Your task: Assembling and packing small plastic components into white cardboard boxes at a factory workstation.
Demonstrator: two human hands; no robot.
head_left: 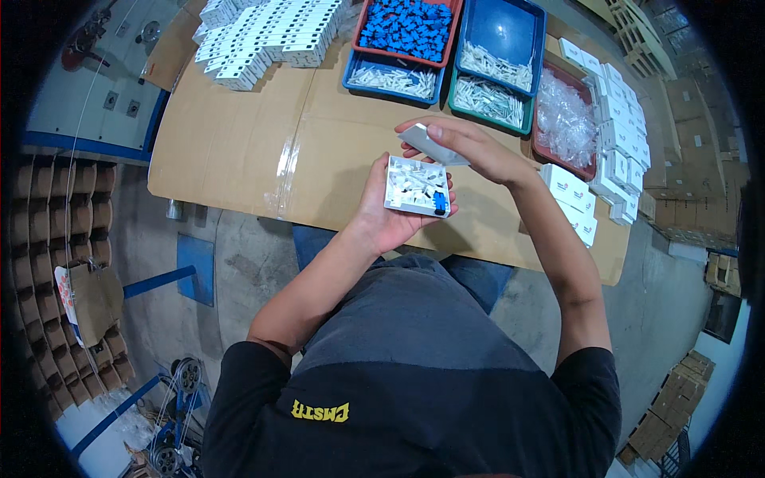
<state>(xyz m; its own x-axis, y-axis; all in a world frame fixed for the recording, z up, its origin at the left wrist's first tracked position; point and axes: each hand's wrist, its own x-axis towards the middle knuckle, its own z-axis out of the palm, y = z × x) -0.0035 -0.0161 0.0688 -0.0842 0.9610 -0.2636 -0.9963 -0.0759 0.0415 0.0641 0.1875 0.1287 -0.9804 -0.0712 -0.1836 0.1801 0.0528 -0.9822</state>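
Observation:
My left hand point(374, 213) holds a small square white box point(405, 209) from below and the side, its fingers showing along the right edge. Inside lie several small white plastic parts point(414, 177), and a blue piece point(440, 202) sits in the near right corner. Just beyond the box, my right hand point(478, 146) grips a flat white lid point(433, 148), tilted, with the thumb on top and the other fingers partly hidden behind it. The lid and box appear apart.
Cardboard point(231, 151) covers the table. Closed white boxes are stacked at the far left point(271, 40) and right point(617, 135). Along the back stand a red tray point(356, 36) of blue parts, blue point(348, 80) and green point(454, 103) trays of white parts, and a red tray point(550, 155) of clear plastic bags.

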